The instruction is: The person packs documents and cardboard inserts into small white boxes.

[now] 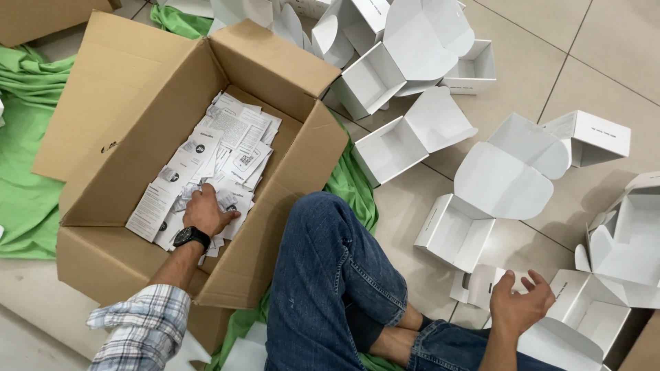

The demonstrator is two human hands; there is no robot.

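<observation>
The left hand (pixel 205 211) presses curled fingers onto white printed paper leaflets (pixel 220 154) inside the large brown cardboard carton (pixel 275 227); its grip is unclear. The right hand (pixel 519 302) hovers open and empty over a white open folding box (pixel 584 323).

Matt brown cardboard box (pixel 275 227); printed paper leaflets (pixel 227 148); smooth white cartons (pixel 392 148).

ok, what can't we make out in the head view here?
- Left hand fingertips: buried among the leaflets in the cardboard box; its grip can't be told.
- Leaflet print: too small.
- White carton by the right hand: cut off by the bottom edge.
- Box floor: covered by leaflets.
- Green cloth: partly under the box.
</observation>
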